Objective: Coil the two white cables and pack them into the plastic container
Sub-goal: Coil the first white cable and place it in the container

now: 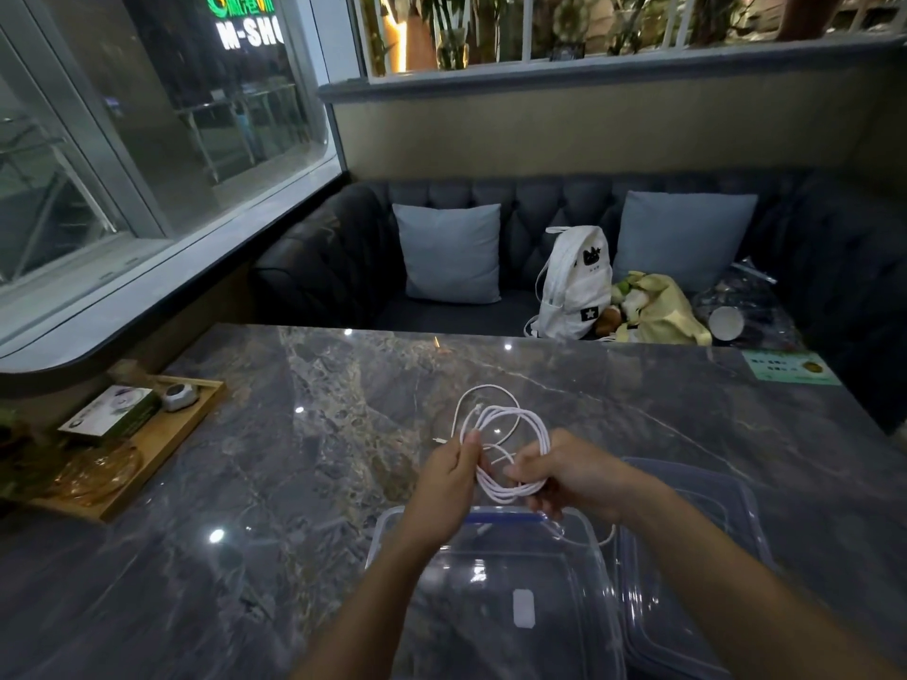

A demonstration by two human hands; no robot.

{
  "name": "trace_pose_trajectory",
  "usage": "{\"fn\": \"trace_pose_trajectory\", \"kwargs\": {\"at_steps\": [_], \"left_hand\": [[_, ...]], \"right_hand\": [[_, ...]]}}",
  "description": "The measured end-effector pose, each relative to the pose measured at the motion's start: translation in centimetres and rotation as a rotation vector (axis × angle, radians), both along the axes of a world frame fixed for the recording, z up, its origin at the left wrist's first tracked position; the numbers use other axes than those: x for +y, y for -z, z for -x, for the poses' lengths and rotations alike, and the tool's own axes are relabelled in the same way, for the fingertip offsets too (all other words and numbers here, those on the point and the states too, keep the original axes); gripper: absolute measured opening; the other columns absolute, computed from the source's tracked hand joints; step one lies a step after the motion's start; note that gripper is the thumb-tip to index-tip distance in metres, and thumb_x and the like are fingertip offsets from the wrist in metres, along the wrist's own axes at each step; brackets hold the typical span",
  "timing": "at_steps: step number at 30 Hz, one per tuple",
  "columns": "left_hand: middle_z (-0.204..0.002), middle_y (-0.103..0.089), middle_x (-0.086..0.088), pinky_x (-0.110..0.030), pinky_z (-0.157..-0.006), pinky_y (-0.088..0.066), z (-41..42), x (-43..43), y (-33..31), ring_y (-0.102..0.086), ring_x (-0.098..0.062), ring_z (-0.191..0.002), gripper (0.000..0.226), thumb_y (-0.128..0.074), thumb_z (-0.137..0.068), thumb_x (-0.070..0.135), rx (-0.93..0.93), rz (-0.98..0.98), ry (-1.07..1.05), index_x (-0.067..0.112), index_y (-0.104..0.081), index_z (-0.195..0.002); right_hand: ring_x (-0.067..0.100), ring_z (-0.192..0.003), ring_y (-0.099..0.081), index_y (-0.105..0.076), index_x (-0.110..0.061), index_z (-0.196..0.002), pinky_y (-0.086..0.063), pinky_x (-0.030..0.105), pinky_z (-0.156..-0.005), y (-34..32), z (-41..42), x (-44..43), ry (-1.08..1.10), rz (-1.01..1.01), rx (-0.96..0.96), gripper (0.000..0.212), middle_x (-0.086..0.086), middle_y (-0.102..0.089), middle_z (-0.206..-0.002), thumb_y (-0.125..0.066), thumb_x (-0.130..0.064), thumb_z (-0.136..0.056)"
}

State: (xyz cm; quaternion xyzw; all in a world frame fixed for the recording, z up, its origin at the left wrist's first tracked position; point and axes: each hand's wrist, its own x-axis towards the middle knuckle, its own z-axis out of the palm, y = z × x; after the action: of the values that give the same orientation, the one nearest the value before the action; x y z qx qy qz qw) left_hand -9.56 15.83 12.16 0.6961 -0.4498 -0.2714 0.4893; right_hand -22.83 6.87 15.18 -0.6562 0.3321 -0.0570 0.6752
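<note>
Looks about halfway: the thin, floppy white cable [500, 449] is looped several times, pinched by the left hand [449, 478] and gripped by the right hand [564, 476], above the clear, hard-plastic rectangular container [392, 527] on the glossy marbled desk [304, 434]. Nothing fully packed; another thin white strand [584, 538] drapes over its rim.

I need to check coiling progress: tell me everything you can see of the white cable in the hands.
The thin white cable is gathered into several loose round loops, held above the dark marble table. The left hand pinches one side, the right hand grips the lower loops. One connector end pokes out leftward.
</note>
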Motion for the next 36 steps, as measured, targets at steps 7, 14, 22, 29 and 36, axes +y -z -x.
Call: {"fn": "trace_pose_trajectory", "kwargs": {"at_steps": [7,14,22,29,36], "left_hand": [[-0.058,-0.059,-0.007,-0.037,-0.065,-0.046,1.5,-0.2,0.5,-0.056,-0.018,-0.057,0.054,-0.030,-0.100,0.028,0.092,0.058,-0.146,0.010,-0.059,-0.059],[-0.067,-0.070,-0.012,-0.033,-0.066,-0.050,2.0,-0.4,0.7,-0.064,-0.017,-0.063,0.057,-0.028,-0.101,0.027,0.130,0.090,-0.183,0.011,-0.068,-0.063],[-0.077,-0.073,-0.018,-0.044,-0.074,-0.059,0.6,-1.3,1.4,-0.070,-0.031,-0.078,0.049,-0.030,-0.100,0.025,0.452,0.028,-0.399,-0.002,-0.067,-0.082],[-0.056,-0.069,-0.010,-0.035,-0.054,-0.059,1.0,-1.1,1.7,-0.071,-0.028,-0.061,0.053,-0.029,-0.099,0.034,0.502,0.157,-0.347,0.002,-0.060,-0.070],[-0.065,-0.067,-0.014,-0.046,-0.066,-0.059,1.6,-0.4,2.1,-0.067,-0.028,-0.066,0.052,-0.032,-0.098,0.036,0.323,0.136,-0.338,0.006,-0.062,-0.069]], "right_hand": [[0.019,-0.088,-0.058,-0.042,-0.023,-0.115,-0.048,0.030,-0.066,1.9,-1.8,1.8,0.287,1.131,0.115,0.059,0.000,-0.051,-0.110,-0.078,-0.019,-0.068],[0.026,-0.096,-0.064,-0.067,-0.013,-0.063,-0.048,0.043,-0.073,1.8,-1.7,2.0,0.257,1.690,0.144,0.014,0.012,-0.067,-0.108,-0.080,-0.015,-0.057],[0.012,-0.080,-0.055,-0.057,-0.008,-0.082,-0.048,0.029,-0.073,2.1,-2.2,2.0,0.622,0.807,-0.267,0.008,0.000,-0.057,-0.090,-0.054,-0.007,-0.089],[0.023,-0.061,-0.068,-0.055,-0.001,-0.093,-0.056,0.031,-0.052,1.8,-3.2,1.8,0.767,-0.104,-0.314,0.016,0.017,-0.066,-0.078,-0.047,-0.014,-0.095],[0.019,-0.051,-0.065,-0.060,-0.006,-0.095,-0.054,0.028,-0.046,1.6,-2.7,1.6,0.796,-0.186,-0.299,0.008,0.009,-0.068,-0.063,-0.053,-0.008,-0.091]]}}
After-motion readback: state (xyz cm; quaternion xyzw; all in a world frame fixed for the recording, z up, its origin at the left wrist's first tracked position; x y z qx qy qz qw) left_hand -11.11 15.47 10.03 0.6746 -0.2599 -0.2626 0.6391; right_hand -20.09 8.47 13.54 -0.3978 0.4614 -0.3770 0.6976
